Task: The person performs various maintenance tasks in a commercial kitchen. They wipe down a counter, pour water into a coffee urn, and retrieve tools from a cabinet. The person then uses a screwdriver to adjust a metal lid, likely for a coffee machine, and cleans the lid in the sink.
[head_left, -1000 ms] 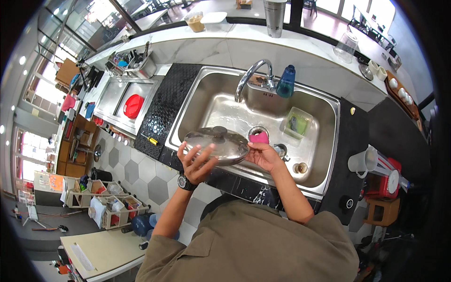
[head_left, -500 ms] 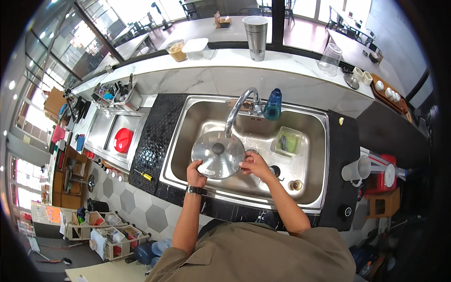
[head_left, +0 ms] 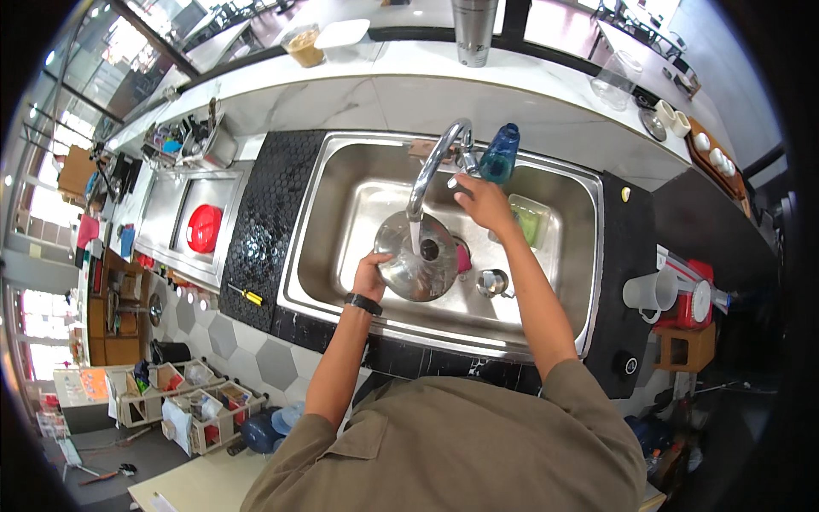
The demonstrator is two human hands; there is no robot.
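Observation:
My left hand (head_left: 371, 277) is closed on the left rim of a round glass pot lid (head_left: 405, 277) with a dark knob. The lid hangs tilted over the sink (head_left: 341, 205), beneath the curved spout of the faucet (head_left: 437, 158). A stream of water falls from the spout onto the lid near its knob. My right hand (head_left: 485, 205) reaches up to the faucet lever (head_left: 453, 181), its fingers closed at it. Just behind this hand stands a blue bottle (head_left: 502, 154). Partly covered by my right forearm is a clear container with something green (head_left: 531, 220).
A small metal cup (head_left: 491, 282) and a pink item (head_left: 463, 258), partly behind the lid, are in the sink. A black mat (head_left: 273, 196) with a yellow-handled screwdriver (head_left: 247, 295) lies left. A translucent pitcher (head_left: 650, 292) stands right. Along the back ledge is a tall tumbler (head_left: 474, 34).
My right hand has let go of the lid and moved up to the faucet lever. Water now runs from the spout. The lid stays in my left hand, tilted differently.

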